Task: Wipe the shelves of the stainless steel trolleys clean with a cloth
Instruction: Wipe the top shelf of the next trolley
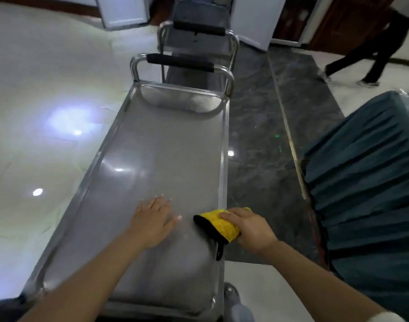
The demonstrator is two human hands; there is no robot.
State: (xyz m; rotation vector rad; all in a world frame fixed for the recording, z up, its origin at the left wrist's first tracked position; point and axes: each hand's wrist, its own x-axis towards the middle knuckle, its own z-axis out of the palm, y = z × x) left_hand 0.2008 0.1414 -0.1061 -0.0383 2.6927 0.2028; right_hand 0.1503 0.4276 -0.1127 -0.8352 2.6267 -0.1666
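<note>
A long stainless steel trolley shelf (161, 147) runs away from me, with a black-padded handle (179, 62) at its far end. My left hand (153, 220) lies flat on the near part of the shelf, fingers straight and spread. My right hand (247, 226) grips a yellow cloth (222, 223) with a black edge and loop, pressing it at the shelf's right rim. A second steel trolley (196, 40) stands just beyond the first, handle facing me.
A table draped in pleated teal fabric (366, 187) stands close on the right. A person's legs (371, 56) cross the floor at the far right. White cabinets (122, 12) line the back wall. Glossy pale floor lies left, dark marble strip right.
</note>
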